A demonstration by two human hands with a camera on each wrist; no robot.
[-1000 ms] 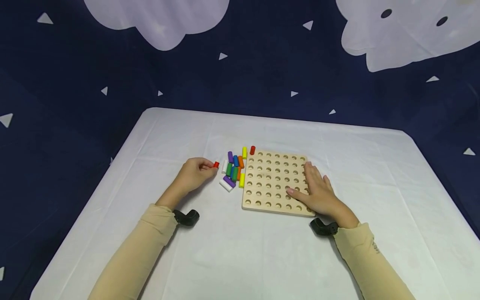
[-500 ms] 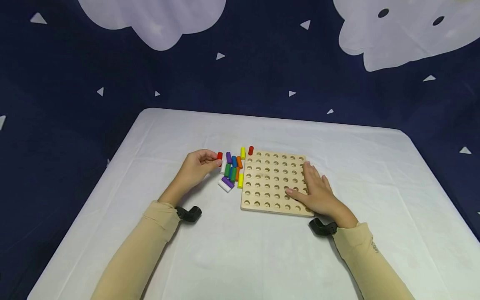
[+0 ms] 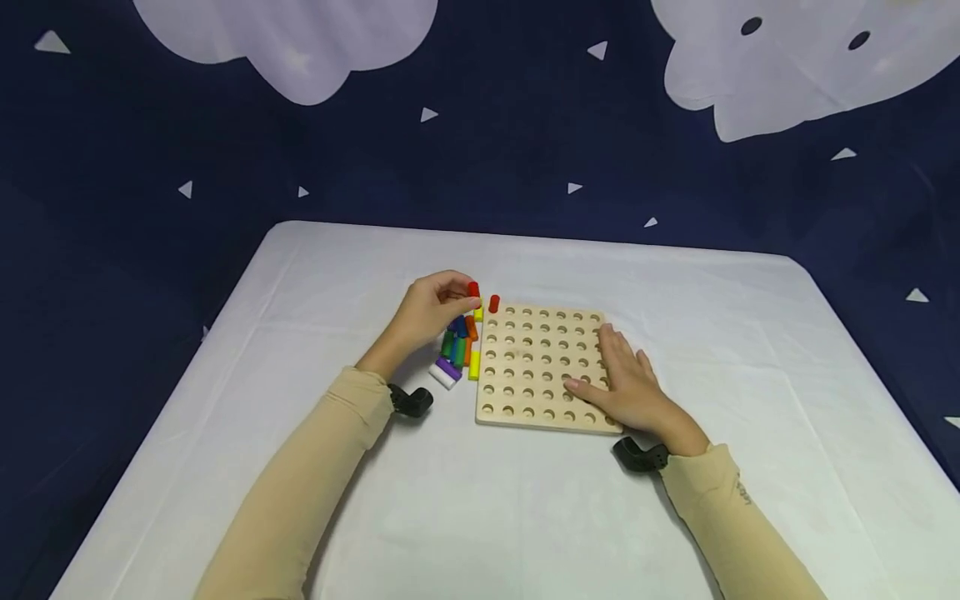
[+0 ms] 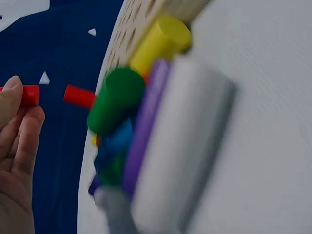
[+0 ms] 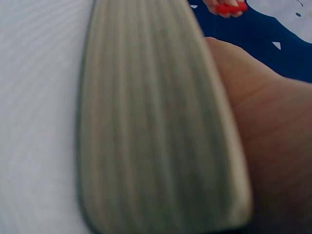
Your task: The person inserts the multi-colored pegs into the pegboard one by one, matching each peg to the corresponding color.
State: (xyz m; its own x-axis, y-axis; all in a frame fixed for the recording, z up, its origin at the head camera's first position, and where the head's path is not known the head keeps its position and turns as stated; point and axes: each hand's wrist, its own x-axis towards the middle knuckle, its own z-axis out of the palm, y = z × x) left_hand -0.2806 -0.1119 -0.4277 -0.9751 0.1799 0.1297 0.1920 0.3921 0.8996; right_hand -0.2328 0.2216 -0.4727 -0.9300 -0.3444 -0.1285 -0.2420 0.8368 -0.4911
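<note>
My left hand (image 3: 426, 313) pinches a red peg (image 3: 474, 289) between thumb and fingers, above the far end of the loose pegs. In the left wrist view this red peg (image 4: 30, 95) sticks out past the thumb. Another red peg (image 3: 494, 303) stands upright in the far left corner hole of a wooden pegboard (image 3: 519, 367). My right hand (image 3: 633, 390) rests on the board's right edge, fingers extended and the thumb over the holes. The right wrist view shows the board's side (image 5: 151, 122) close up, beside the right hand (image 5: 273, 112).
Several loose pegs lie along the board's left side, among them a yellow peg (image 3: 474, 365), a green peg (image 3: 461, 351), a purple peg (image 3: 449, 369) and a white peg (image 3: 442, 377). A white cloth (image 3: 517, 517) covers the table. A dark curtain (image 3: 480, 150) hangs behind it.
My left hand has carried the red peg right and away from me, from left of the loose pegs toward the board's far left corner. The right hand stays on the board.
</note>
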